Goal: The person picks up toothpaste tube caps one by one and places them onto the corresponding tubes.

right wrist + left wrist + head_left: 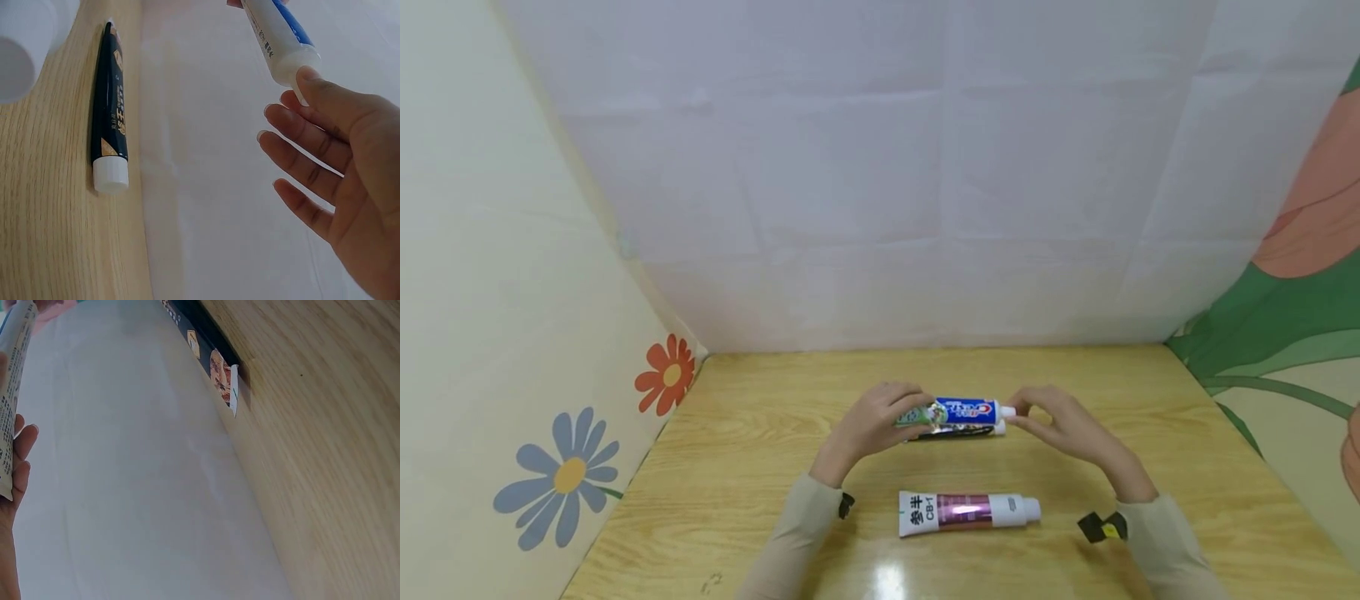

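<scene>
A blue, green and white toothpaste tube (970, 411) is held up over the table, lying sideways. My left hand (874, 419) grips its flat end, fingers behind and thumb in front. At the other end, the thumb and index finger of my right hand (1063, 423) pinch the narrow white cap (299, 92); the other fingers spread loosely below in the right wrist view. Behind and below the held tube, a black toothpaste tube (111, 103) with a white cap lies on the table. Nearer to me rests a white and pink toothpaste tube (966, 510), cap pointing right.
The wood-grain table (760, 492) meets a white hanging sheet (880, 208) at the back. Flower-printed panels (568, 475) flank it on the left and right. In the right wrist view, the near tube's white cap end (22, 62) shows large at the corner.
</scene>
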`<control>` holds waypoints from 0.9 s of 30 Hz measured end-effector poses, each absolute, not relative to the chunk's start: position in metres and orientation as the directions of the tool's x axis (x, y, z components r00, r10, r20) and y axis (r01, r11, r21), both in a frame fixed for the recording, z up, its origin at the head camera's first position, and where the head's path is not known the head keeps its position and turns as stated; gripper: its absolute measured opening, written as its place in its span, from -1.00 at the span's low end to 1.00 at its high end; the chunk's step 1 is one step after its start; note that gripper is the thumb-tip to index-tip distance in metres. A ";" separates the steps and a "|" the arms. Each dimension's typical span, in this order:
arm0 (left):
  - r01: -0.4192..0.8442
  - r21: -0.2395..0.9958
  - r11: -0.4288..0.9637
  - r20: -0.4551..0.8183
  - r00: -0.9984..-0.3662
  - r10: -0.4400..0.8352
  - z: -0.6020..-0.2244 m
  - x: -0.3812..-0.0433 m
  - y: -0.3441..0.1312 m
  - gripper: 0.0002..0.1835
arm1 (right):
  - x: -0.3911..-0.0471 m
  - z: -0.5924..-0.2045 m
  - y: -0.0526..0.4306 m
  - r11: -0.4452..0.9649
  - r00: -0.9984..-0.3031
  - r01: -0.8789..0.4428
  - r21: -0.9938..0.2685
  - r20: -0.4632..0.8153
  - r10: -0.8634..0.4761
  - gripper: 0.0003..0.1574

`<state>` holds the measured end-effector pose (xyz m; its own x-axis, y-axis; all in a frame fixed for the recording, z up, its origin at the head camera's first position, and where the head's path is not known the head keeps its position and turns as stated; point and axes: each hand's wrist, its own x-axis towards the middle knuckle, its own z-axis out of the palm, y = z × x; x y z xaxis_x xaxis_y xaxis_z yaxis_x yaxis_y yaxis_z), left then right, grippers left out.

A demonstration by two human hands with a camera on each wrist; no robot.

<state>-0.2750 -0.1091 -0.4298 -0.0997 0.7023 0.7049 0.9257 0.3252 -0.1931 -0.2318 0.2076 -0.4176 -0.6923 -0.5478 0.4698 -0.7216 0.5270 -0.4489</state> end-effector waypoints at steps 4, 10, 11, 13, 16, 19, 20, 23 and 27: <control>0.930 -0.177 0.323 0.694 -0.114 0.710 -0.433 -0.274 -0.109 -0.48 | -0.230 -0.419 0.208 0.543 -0.705 -0.709 -0.449 0.455 -0.545 -0.89; 0.944 -0.131 0.302 0.667 -0.141 0.731 -0.438 -0.275 -0.110 -0.47 | -0.230 -0.423 0.209 0.561 -0.716 -0.699 -0.445 0.442 -0.541 -0.90; 0.946 -0.123 0.299 0.662 -0.147 0.735 -0.439 -0.275 -0.111 -0.46 | -0.230 -0.424 0.210 0.564 -0.716 -0.698 -0.441 0.441 -0.541 -0.90; 0.948 -0.112 0.297 0.650 -0.157 0.744 -0.441 -0.274 -0.111 -0.44 | -0.230 -0.426 0.210 0.561 -0.716 -0.698 -0.445 0.438 -0.544 -0.89; 0.949 -0.101 0.300 0.628 -0.173 0.758 -0.442 -0.273 -0.113 -0.43 | -0.231 -0.428 0.211 0.556 -0.715 -0.699 -0.450 0.433 -0.549 -0.89; 0.950 -0.089 0.299 0.609 -0.186 0.771 -0.443 -0.272 -0.114 -0.44 | -0.231 -0.430 0.212 0.557 -0.718 -0.695 -0.454 0.421 -0.554 -0.88; 0.951 -0.084 0.298 0.603 -0.189 0.775 -0.443 -0.272 -0.114 -0.44 | -0.231 -0.431 0.212 0.561 -0.721 -0.693 -0.453 0.417 -0.554 -0.88; 0.953 -0.082 0.291 0.587 -0.190 0.787 -0.444 -0.271 -0.114 -0.46 | -0.232 -0.433 0.213 0.567 -0.724 -0.689 -0.452 0.405 -0.558 -0.89; 0.952 -0.095 0.290 0.562 -0.189 0.805 -0.448 -0.271 -0.115 -0.48 | -0.233 -0.437 0.215 0.576 -0.728 -0.685 -0.445 0.390 -0.564 -0.92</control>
<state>-0.2710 -0.1146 -0.4478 -0.1894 0.8052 0.5619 0.9522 0.2903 -0.0951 -0.2328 0.2150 -0.4369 -0.7278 -0.5640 0.3902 -0.6853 0.5761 -0.4455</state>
